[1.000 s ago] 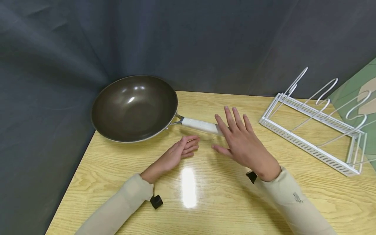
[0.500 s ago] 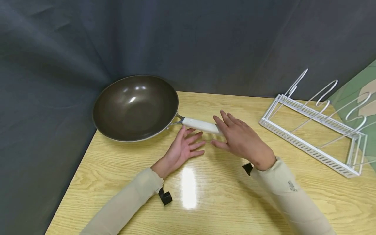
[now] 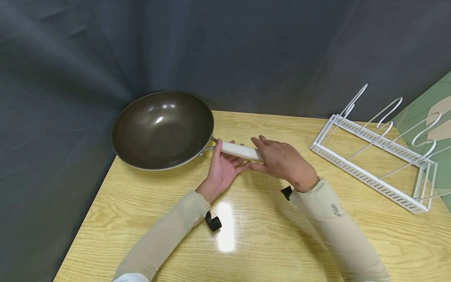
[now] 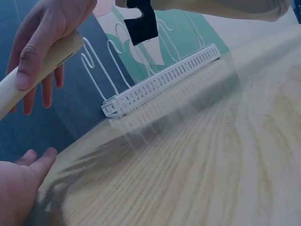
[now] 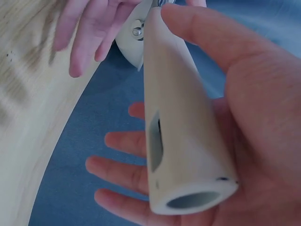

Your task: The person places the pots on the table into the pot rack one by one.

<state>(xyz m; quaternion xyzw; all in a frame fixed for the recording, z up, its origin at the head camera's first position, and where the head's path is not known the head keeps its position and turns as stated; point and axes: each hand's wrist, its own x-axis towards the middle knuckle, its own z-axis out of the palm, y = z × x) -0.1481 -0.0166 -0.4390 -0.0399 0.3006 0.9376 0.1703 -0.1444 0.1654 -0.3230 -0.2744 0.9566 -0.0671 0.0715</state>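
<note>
A dark brown wok (image 3: pixel 162 129) sits at the table's far left corner, its white handle (image 3: pixel 236 150) pointing right. My right hand (image 3: pixel 282 160) holds the handle's free end, thumb on one side and fingers on the other. The right wrist view shows the handle (image 5: pixel 178 132) lying against the palm under the thumb (image 5: pixel 211 42). My left hand (image 3: pixel 222 168) reaches up from below, its straight fingers (image 5: pixel 80 33) touching the handle near the pan. In the left wrist view the right hand (image 4: pixel 42 37) is wrapped on the handle (image 4: pixel 47 63).
A white wire rack (image 3: pixel 373 156) with tall curved dividers stands at the right on the wooden table (image 3: pixel 267 235), also visible as the rack (image 4: pixel 160 80) in the left wrist view. A dark curtain hangs behind. The wok overhangs the table's left edge.
Both hands moved forward to the handle. The right hand came down from a raised, spread pose onto the handle's end. The left hand slid up from the tabletop to touch the handle.
</note>
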